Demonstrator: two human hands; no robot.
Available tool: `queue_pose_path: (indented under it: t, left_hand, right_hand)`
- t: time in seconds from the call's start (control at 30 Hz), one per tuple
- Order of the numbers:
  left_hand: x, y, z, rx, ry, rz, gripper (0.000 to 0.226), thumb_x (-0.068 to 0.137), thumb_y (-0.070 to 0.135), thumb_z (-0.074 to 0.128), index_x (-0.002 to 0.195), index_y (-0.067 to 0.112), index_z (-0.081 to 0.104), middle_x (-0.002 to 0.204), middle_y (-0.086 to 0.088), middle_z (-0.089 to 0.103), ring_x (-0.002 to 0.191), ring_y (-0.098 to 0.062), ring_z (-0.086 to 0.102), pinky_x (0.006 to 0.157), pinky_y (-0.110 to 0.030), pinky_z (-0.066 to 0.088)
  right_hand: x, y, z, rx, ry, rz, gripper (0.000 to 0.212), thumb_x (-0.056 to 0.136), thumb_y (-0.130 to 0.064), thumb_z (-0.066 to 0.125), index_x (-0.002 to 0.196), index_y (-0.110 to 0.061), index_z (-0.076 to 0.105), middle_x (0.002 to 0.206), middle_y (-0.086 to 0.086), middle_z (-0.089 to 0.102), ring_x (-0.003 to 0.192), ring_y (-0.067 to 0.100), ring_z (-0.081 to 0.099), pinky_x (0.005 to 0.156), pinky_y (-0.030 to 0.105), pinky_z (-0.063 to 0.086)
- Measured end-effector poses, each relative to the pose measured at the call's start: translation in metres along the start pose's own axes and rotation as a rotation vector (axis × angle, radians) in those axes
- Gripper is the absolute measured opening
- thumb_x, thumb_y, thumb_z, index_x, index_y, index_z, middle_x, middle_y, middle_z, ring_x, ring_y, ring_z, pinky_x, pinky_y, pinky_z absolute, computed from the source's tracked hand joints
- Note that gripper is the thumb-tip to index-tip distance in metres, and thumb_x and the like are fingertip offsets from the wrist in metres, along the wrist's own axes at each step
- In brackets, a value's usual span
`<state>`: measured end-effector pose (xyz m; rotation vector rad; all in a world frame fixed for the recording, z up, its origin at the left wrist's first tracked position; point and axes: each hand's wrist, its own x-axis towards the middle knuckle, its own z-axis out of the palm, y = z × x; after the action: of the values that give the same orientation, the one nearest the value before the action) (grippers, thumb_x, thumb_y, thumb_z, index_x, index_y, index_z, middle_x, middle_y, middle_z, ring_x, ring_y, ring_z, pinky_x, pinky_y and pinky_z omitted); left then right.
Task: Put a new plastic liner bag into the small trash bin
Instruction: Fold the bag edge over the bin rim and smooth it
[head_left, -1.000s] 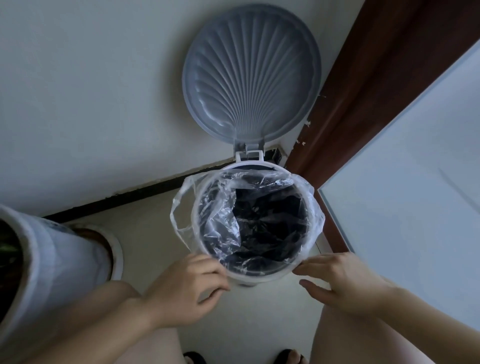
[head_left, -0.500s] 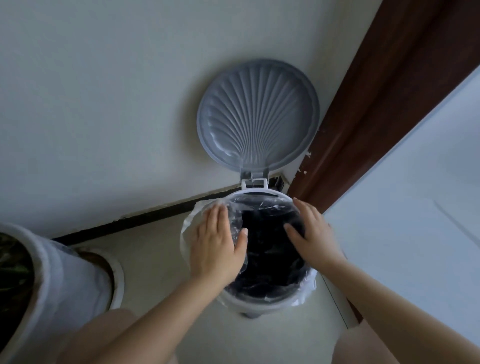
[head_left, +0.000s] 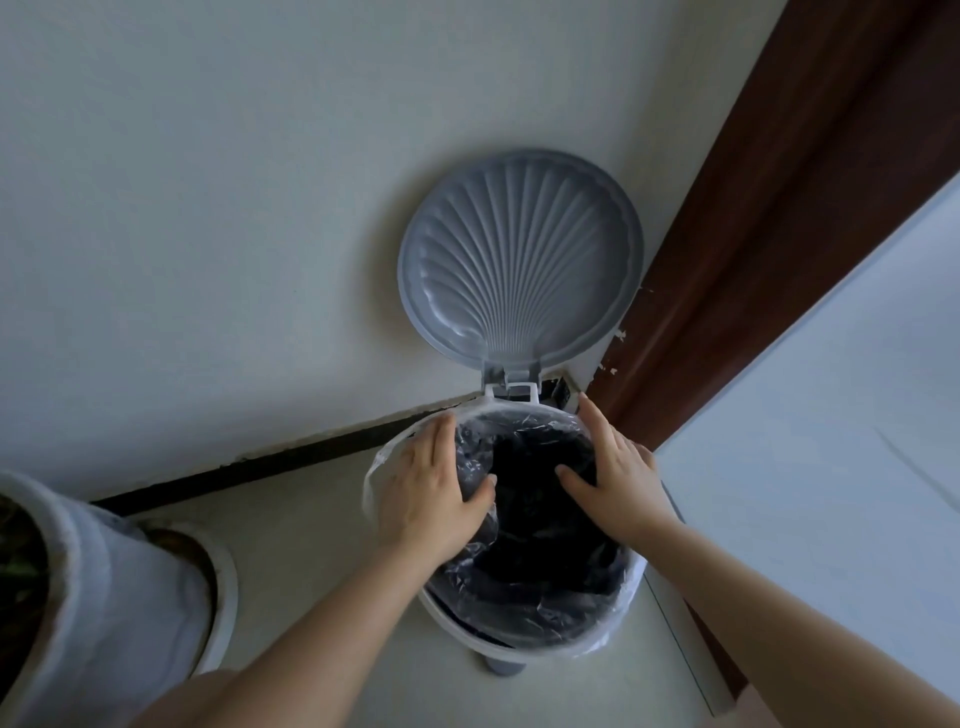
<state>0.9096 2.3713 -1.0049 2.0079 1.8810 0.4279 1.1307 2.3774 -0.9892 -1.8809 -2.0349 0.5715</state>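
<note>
Over the small trash bin (head_left: 457, 631), from the head view, the clear liner bag (head_left: 519, 603) already drapes its rim; left hand (head_left: 431, 499) and right hand (head_left: 613, 480) press it flat, fingers spread, gripping nothing. Smoothing the far edge probably remains.

1. A plain off-white wall (head_left: 208, 208) fills the upper and left part of the view, evenly lit by soft, diffuse light.
2. A dark baseboard strip (head_left: 270, 465) runs along the foot of the wall, rough and chipped along its top edge.
3. The floor (head_left: 301, 525) is pale beige and smooth.
4. A dark reddish-brown wooden door frame (head_left: 779, 249) rises diagonally on the right, its paint flaking near the bottom.
5. A flat pale panel (head_left: 841, 441) lies right of the frame.
6. A white plant pot (head_left: 114, 613) stands in a saucer (head_left: 226, 597) at lower left.
</note>
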Motion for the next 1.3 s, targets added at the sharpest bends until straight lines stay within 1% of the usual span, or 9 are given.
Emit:
queue_pose_path:
  t: [0.17, 0.33, 0.47, 0.67, 0.83, 0.93, 1.0, 1.13, 1.3]
  left_hand:
    - [0.007, -0.007, -0.005, 0.078, 0.013, -0.021, 0.083, 0.074, 0.07, 0.035, 0.143, 0.027, 0.017, 0.151, 0.004, 0.033, 0.134, -0.018, 0.038, 0.096, -0.04, 0.046]
    - [0.01, -0.018, -0.01, -0.417, -0.173, -0.173, 0.076, 0.078, 0.053, 0.062, 0.141, 0.042, 0.022, 0.147, 0.014, 0.033, 0.127, -0.01, 0.039, 0.097, -0.033, 0.039]
    - [0.011, -0.025, -0.014, -0.727, -0.245, -0.339, 0.06, 0.079, 0.035, 0.071, 0.132, 0.034, 0.042, 0.123, 0.013, 0.056, 0.094, -0.002, 0.059, 0.07, -0.018, 0.044]
    - [0.003, -0.032, -0.016, -0.819, -0.341, -0.476, 0.04, 0.077, 0.038, 0.072, 0.111, 0.035, 0.051, 0.092, 0.008, 0.069, 0.062, -0.004, 0.069, 0.043, -0.013, 0.049]
    - [-0.001, -0.031, -0.026, -0.745, -0.413, -0.487, 0.048, 0.073, 0.05, 0.07, 0.114, 0.035, 0.051, 0.091, 0.011, 0.069, 0.062, -0.005, 0.07, 0.045, -0.015, 0.049]
    - [-0.001, -0.03, -0.035, -0.773, -0.433, -0.452, 0.064, 0.075, 0.059, 0.061, 0.129, 0.029, 0.047, 0.107, 0.0, 0.069, 0.085, -0.018, 0.071, 0.07, -0.033, 0.056]
    - [0.0, -0.031, -0.043, -0.762, -0.382, -0.444, 0.067, 0.076, 0.064, 0.052, 0.127, 0.02, 0.051, 0.11, -0.008, 0.068, 0.095, -0.029, 0.067, 0.089, -0.049, 0.05]
    - [-0.001, -0.039, -0.058, -0.73, -0.212, -0.428, 0.039, 0.075, 0.058, 0.047, 0.067, 0.023, 0.063, 0.069, 0.0, 0.067, 0.067, -0.023, 0.064, 0.086, -0.054, 0.048]
    - [-0.002, -0.052, -0.063, -0.845, -0.011, -0.477, 0.006, 0.077, 0.04, 0.061, 0.078, 0.039, 0.066, 0.105, -0.005, 0.071, 0.099, -0.024, 0.066, 0.094, -0.049, 0.049]
  right_hand:
    - [0.005, 0.002, 0.001, 0.045, -0.035, 0.035, 0.081, 0.087, -0.041, 0.055, 0.147, -0.032, 0.002, 0.152, -0.002, 0.032, 0.135, 0.022, 0.035, 0.107, 0.047, 0.031]
    - [0.01, 0.003, -0.001, 0.093, -0.071, 0.09, 0.079, 0.089, -0.041, 0.055, 0.146, -0.034, 0.001, 0.148, 0.001, 0.04, 0.114, 0.027, 0.056, 0.082, 0.04, 0.048]
    - [0.017, 0.006, 0.002, 0.115, -0.072, 0.184, 0.071, 0.091, -0.045, 0.05, 0.146, -0.033, 0.008, 0.121, 0.009, 0.063, 0.084, 0.026, 0.063, 0.069, 0.039, 0.051]
    - [0.023, 0.017, 0.006, 0.112, -0.126, 0.34, 0.066, 0.089, -0.057, 0.042, 0.144, -0.031, 0.017, 0.117, 0.014, 0.064, 0.082, 0.029, 0.058, 0.068, 0.036, 0.042]
    - [0.014, 0.014, -0.004, 0.016, -0.139, 0.287, 0.073, 0.089, -0.057, 0.043, 0.147, -0.023, 0.014, 0.142, 0.011, 0.045, 0.124, 0.032, 0.044, 0.094, 0.043, 0.04]
    - [-0.012, -0.006, -0.015, -0.118, 0.097, 0.048, 0.065, 0.091, -0.049, 0.046, 0.145, -0.018, 0.026, 0.148, 0.006, 0.038, 0.137, 0.026, 0.028, 0.109, 0.047, 0.029]
    - [-0.033, -0.026, -0.016, -0.061, 0.156, -0.134, 0.049, 0.091, -0.039, 0.052, 0.135, -0.018, 0.044, 0.136, 0.004, 0.05, 0.127, 0.026, 0.041, 0.103, 0.047, 0.037]
    - [-0.084, -0.067, 0.006, -0.003, 0.211, -0.43, 0.016, 0.088, -0.036, 0.059, 0.095, -0.022, 0.064, 0.092, 0.0, 0.058, 0.083, 0.023, 0.053, 0.072, 0.039, 0.042]
    - [-0.121, -0.084, 0.042, -0.077, 0.116, -0.535, 0.026, 0.085, -0.05, 0.058, 0.089, -0.025, 0.062, 0.088, -0.006, 0.059, 0.08, 0.02, 0.053, 0.079, 0.035, 0.037]
